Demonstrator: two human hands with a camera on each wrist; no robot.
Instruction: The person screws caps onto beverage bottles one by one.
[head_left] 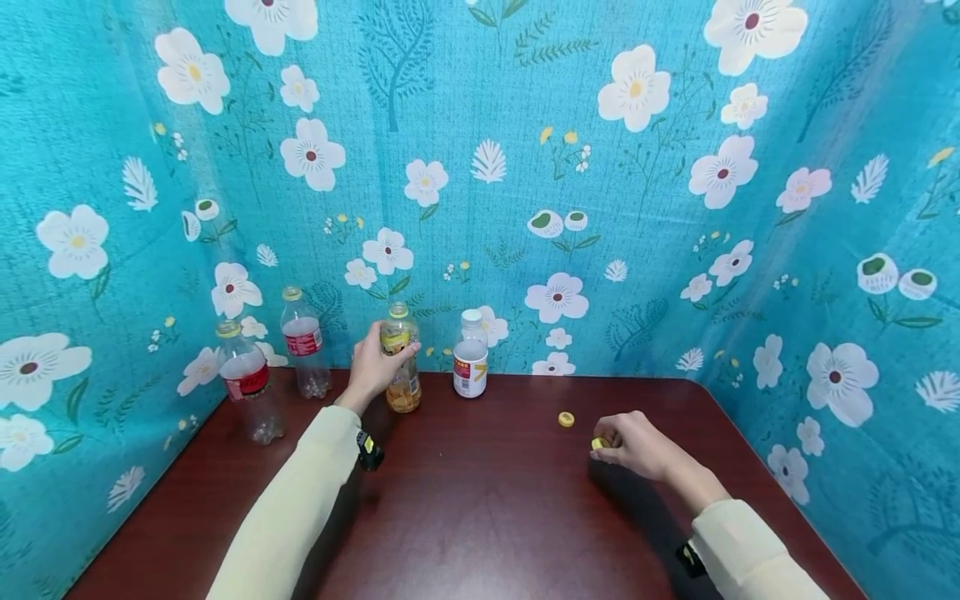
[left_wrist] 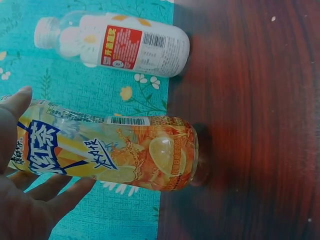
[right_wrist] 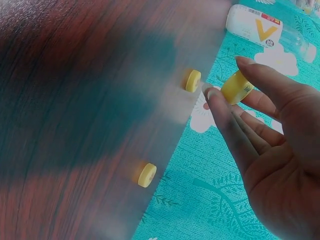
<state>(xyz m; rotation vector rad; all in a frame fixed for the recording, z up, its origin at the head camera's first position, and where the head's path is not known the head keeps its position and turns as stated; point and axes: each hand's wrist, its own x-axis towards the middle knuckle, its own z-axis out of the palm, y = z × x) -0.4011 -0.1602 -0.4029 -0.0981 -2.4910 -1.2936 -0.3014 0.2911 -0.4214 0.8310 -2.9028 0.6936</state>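
My left hand (head_left: 377,367) grips the upper part of an iced tea bottle (left_wrist: 125,155), which stands upright on the dark red table. Lemon slices are printed on its label, and its mouth is uncovered. Between thumb and fingers my right hand (right_wrist: 265,145) pinches a yellow bottle cap (right_wrist: 237,88), held above the right side of the table. Two more yellow caps lie on the tabletop: a nearer cap (right_wrist: 193,81) and a farther cap (right_wrist: 147,175). In the head view one loose cap (head_left: 566,419) shows left of my right hand; the other is hidden.
Right of the tea bottle stands a white bottle (head_left: 470,358) with a white cap. Two clear bottles with red labels, one at the back (head_left: 303,342) and one nearer (head_left: 249,383), stand at the left. A blue flowered curtain (head_left: 480,167) encloses the table's back and sides.
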